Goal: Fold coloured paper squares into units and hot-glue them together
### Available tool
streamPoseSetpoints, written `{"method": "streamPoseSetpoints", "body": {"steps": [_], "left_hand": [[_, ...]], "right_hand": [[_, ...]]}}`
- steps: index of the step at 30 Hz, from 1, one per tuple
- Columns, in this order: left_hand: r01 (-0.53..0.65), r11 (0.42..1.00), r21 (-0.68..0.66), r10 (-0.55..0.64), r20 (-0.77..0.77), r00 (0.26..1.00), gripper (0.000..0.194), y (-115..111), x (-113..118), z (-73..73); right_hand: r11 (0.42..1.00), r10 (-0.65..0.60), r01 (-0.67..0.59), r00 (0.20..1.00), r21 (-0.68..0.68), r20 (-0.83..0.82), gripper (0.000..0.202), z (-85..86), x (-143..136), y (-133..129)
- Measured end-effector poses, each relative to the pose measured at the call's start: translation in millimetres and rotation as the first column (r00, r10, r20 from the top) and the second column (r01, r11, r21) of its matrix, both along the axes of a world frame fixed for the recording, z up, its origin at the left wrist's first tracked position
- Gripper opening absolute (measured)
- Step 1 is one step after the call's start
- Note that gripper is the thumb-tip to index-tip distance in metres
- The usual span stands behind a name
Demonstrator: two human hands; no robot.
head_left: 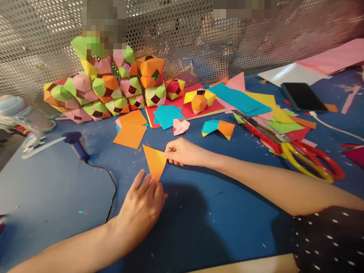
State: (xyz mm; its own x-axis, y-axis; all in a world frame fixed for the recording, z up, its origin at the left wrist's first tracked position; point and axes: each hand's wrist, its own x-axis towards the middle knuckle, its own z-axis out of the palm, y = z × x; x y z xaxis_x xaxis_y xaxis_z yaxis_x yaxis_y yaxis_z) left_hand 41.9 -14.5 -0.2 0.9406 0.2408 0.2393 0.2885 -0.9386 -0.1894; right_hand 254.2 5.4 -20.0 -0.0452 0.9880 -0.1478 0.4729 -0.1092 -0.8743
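Observation:
A folded orange paper triangle (155,162) lies on the blue table between my two hands. My right hand (182,151) pinches its right corner between thumb and fingers. Over its lower corner rests my left hand (146,199), palm down with the fingers stretched out and slightly spread; they cover the tip of the paper. Just beyond, flat orange squares (131,134) lie loosely stacked. Blue squares (168,116), a small pink folded piece (181,126) and a joined blue, orange and yellow piece (218,128) are close to my right hand.
Folded paper modules (106,87) are stacked against a perforated metal screen (176,41). A glue gun (76,146) with its cord lies left, near a tumbler (24,112). Large scissors (287,146), coloured paper sheets (241,99) and a phone (303,97) lie to the right.

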Motion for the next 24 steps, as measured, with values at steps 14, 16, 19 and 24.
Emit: {"method": "streamPoseSetpoints", "body": {"steps": [14,16,19,24], "left_hand": [[-0.078,0.994,0.077,0.076,0.037,0.996,0.022,65.6,6.1,-13.2],[-0.045,0.995,0.088,0.039,0.067,0.997,0.019,60.5,5.2,-12.7],[0.015,0.998,0.055,-0.021,0.124,0.992,0.015,57.8,3.1,-15.2],[0.011,0.916,-0.400,0.128,0.319,0.939,0.046,60.4,5.8,-20.6]], "right_hand": [[0.999,0.031,-0.032,0.999,0.036,0.035,0.014,5.8,0.2,2.7],[0.999,0.027,-0.029,0.999,0.042,0.040,0.015,7.6,0.0,0.2],[0.999,0.017,-0.018,0.999,0.044,0.042,0.016,10.6,-0.1,-8.4],[0.994,-0.033,0.042,0.995,0.100,-0.093,0.016,22.6,1.8,-36.9]]}}
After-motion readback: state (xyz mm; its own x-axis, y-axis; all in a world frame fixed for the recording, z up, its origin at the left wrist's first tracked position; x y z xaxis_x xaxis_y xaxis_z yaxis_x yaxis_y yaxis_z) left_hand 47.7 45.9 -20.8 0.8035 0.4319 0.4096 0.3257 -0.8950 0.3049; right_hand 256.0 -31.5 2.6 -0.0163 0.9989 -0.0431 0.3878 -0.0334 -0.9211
